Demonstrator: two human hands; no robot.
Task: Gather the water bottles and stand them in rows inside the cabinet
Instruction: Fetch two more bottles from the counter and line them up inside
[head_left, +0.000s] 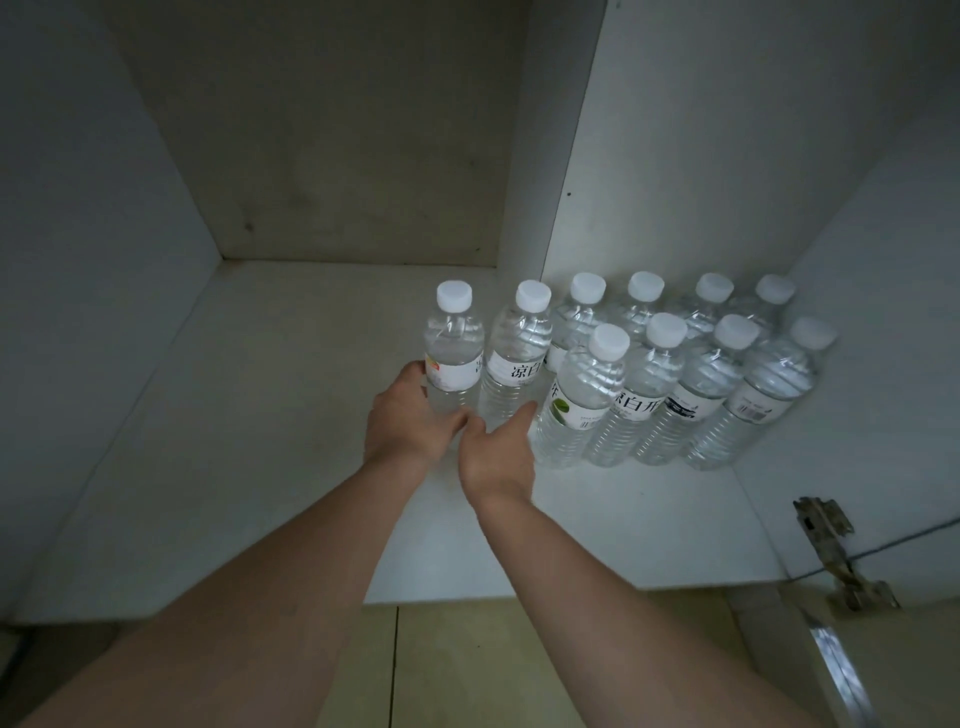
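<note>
Several clear water bottles with white caps stand in two rows on the white cabinet shelf (260, 415), packed toward the right wall. The leftmost bottle (453, 353) stands at the left end of the back row, and my left hand (410, 421) wraps around its lower part. Next to it stands a second bottle (514, 358) with a white label. My right hand (496, 452) reaches to the base of that bottle, thumb spread toward the front-row bottle (584, 395); its fingers are hidden behind the hand.
The cabinet's left wall (78, 260) and back panel (337, 156) enclose bare shelf to the left of the bottles. A vertical divider (561, 156) rises behind the rows. A metal hinge (831, 551) sits on the right side near the front edge.
</note>
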